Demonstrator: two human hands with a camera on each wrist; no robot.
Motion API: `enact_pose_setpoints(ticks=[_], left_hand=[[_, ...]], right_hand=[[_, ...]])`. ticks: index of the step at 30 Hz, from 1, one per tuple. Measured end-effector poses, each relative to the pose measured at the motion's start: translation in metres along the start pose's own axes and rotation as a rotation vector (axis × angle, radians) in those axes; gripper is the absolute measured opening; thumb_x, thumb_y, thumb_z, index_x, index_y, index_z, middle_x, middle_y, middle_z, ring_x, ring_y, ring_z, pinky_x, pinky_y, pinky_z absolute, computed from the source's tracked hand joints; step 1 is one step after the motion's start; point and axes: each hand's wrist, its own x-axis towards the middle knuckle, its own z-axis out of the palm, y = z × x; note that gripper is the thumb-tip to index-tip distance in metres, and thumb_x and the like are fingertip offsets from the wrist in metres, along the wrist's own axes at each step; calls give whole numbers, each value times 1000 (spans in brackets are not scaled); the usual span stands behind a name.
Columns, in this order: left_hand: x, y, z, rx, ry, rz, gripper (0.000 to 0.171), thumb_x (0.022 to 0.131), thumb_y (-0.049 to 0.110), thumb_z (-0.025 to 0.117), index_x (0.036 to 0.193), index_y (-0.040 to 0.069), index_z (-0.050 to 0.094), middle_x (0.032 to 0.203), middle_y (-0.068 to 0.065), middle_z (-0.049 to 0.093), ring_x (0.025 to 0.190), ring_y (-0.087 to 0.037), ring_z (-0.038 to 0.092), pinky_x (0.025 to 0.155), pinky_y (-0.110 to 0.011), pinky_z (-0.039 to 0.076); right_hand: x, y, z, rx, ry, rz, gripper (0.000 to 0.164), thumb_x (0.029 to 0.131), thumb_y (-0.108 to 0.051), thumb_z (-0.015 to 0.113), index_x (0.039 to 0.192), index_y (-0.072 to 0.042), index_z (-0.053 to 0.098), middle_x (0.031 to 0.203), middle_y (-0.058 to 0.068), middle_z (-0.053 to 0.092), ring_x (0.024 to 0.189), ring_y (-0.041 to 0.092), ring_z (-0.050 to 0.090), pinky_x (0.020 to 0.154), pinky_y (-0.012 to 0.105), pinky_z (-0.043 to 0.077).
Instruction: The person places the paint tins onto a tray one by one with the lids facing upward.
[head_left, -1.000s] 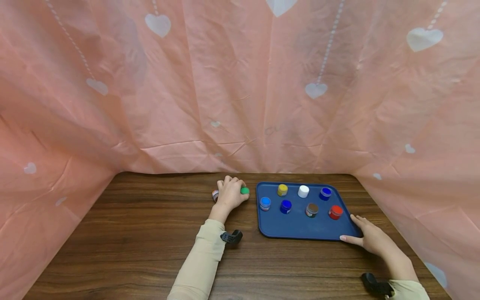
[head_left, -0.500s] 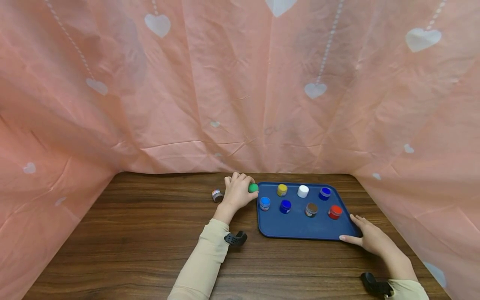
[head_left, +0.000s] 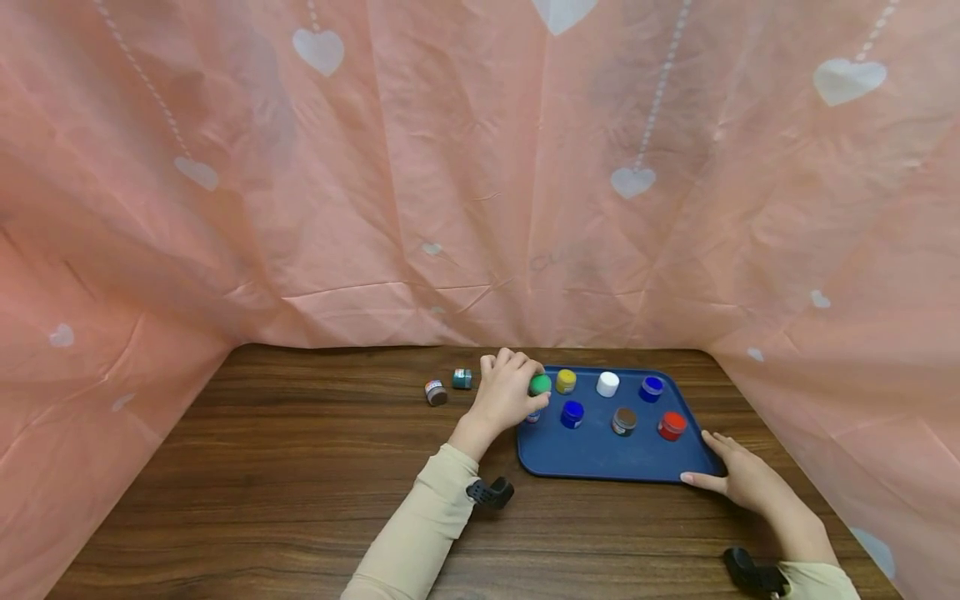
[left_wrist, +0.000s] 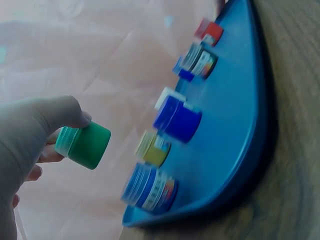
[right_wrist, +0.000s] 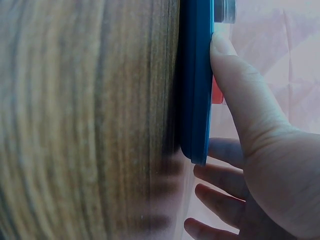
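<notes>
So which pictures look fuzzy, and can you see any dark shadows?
Head view: the clearest, with soft light and the tray edges easy to see; left wrist view: hazy, with the green jar soft and the table smeary, plus a dark shadow along the tray; right wrist view: blurry wood grain, with dark smudges, shadows or reflections, near the right hand.

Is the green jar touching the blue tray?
Apart: the left wrist view shows pink curtain between the green jar and the blue tray.

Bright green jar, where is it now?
In the head view, the left hand holds the bright green jar at the far left corner of the blue tray, left of the yellow jar.
</notes>
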Motion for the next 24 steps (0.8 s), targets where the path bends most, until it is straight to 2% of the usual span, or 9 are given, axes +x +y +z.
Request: enact_pose_setpoints(ticks=[7,14,24], left_hand=[[-1,20,3,16,14,64,35,85,48,70,111,25,69,107,8,64,100,-14,47,85,-38,29],[-2,37,6,43,37,156,33,87,49,67,112,27,68,110,9,63,104,-13,48,86,-38,30],[-6,60,10,87,-8,241,34,91,49,62,119,31,66,116,12,63,110,-11,49,84,-32,31]], right_hand=[[1,1,-1,2,-2,-3,102,81,-61,67,141,15,37,139,47,32,125,66,33,95,71,34],[0,4,-1,-1,0,4,102,81,-61,67,141,15,36,139,47,32,125,65,33,95,71,34],[-1,6,0,-6,9,1,101,80,-60,68,140,16,37,138,47,33,125,65,33,95,71,35]])
